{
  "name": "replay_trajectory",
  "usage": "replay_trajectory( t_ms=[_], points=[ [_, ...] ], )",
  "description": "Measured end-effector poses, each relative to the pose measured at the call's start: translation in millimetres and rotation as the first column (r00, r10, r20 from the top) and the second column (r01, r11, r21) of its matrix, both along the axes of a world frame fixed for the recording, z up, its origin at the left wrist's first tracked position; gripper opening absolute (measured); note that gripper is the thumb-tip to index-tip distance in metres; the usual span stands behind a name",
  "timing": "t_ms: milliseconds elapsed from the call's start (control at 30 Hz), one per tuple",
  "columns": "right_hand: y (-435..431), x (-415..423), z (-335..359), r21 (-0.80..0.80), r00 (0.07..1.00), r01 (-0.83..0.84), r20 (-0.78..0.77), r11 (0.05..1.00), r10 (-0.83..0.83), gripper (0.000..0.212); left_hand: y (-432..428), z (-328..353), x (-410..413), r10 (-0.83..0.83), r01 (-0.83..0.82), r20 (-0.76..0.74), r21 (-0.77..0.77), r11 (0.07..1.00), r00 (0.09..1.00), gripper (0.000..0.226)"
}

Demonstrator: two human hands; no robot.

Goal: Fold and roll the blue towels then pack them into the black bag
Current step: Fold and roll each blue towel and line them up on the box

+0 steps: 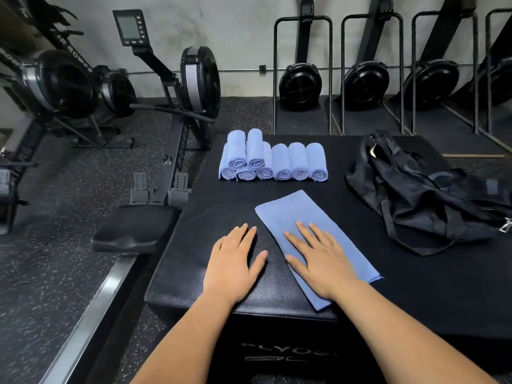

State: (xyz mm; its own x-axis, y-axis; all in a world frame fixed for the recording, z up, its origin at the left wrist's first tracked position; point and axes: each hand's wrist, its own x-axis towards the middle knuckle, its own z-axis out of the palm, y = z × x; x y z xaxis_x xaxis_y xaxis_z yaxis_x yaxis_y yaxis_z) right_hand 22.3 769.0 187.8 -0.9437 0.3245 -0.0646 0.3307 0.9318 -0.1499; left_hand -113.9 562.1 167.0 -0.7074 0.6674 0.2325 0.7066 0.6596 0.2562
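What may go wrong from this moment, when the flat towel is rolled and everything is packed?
1. The folded towel reaches the near edge of the plyo box under the right hand; it may slide off during rolling.
2. Two rolled towels lie on the row; they may tumble when grabbed.
3. The black bag lies collapsed; rolls may loosen while pushed in.

The bare left forearm (188, 336) and bare right forearm (401, 328) enter from the lower edge of the frame and converge toward the centre. The bare left hand (235, 263) lies palm down at lower centre, with its fingers straight, close together and pointing toward the upper right. Its thumb is spread to the right. The bare right hand (318, 261) lies palm down just to its right, fingers straight, slightly spread, pointing toward the upper left. The thumbs are near each other but apart.
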Motion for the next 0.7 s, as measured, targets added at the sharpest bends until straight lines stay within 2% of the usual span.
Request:
replay_trajectory(
  t_ms=[100,200,300,400,467,567,700],
  points=[
    [-31.1,-15.9,-4.6,-0.001,0.968,0.251,-0.021,0.968,-0.251,0.072,-0.8,-0.4,0.0,0.006,-0.006,0.008,-0.002,1.0,1.0,0.073],
    [-62.4,-36.0,1.8,-0.185,0.915,0.399,0.016,0.898,-0.404,0.07,-2.0,0.1,0.5,0.0,-0.001,0.03,0.023,1.0,1.0,0.073],
    [-65.7,-43.4,14.1,-0.264,0.932,0.356,0.035,0.897,-0.36,0.066,-4.4,1.5,2.2,-0.031,0.029,0.031,0.065,0.997,0.999,0.072],
    [-45.6,-24.2,11.7,-0.093,0.973,0.229,-0.002,0.969,-0.23,0.064,-6.3,2.9,3.7,-0.063,0.062,0.018,0.076,0.995,0.998,0.072],
    [-33.1,-5.8,3.3,-0.004,0.985,0.17,0.003,0.985,-0.17,0.067,-6.5,4.5,4.2,-0.083,0.082,0.012,0.074,0.994,0.996,0.073],
    [-26.1,3.0,-5.2,0.017,0.988,0.152,-0.016,0.988,-0.152,0.068,-5.1,6.4,5.7,-0.209,0.21,-0.019,0.06,0.976,0.978,0.07],
    [-16.1,-9.6,-4.4,0.031,0.992,0.127,-0.028,0.991,-0.126,0.068,-0.9,6.2,6.1,-0.377,0.374,-0.059,-0.047,0.926,0.924,0.068]
  ],
)
